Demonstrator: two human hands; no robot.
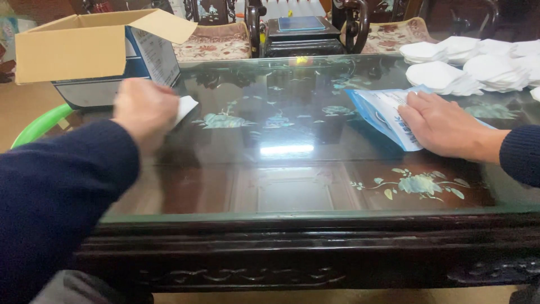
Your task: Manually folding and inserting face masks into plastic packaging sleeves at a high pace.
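A dark carved wooden table with a glass top (292, 186) lies under both hands. Just beyond the left hand (145, 110) stands an open brown cardboard box (73, 48). Stacks of white round masks (467, 70) sit beyond the right hand (441, 124), which presses flat, fingers spread, on a blue-and-white plastic pouch (379, 112). The left hand, blurred, is closed around a small white folded piece (185, 106).

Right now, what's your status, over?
Left hand gripping a white flat piece by the open cardboard box. Right hand flat on blue-and-white plastic pouch. Nothing between them.
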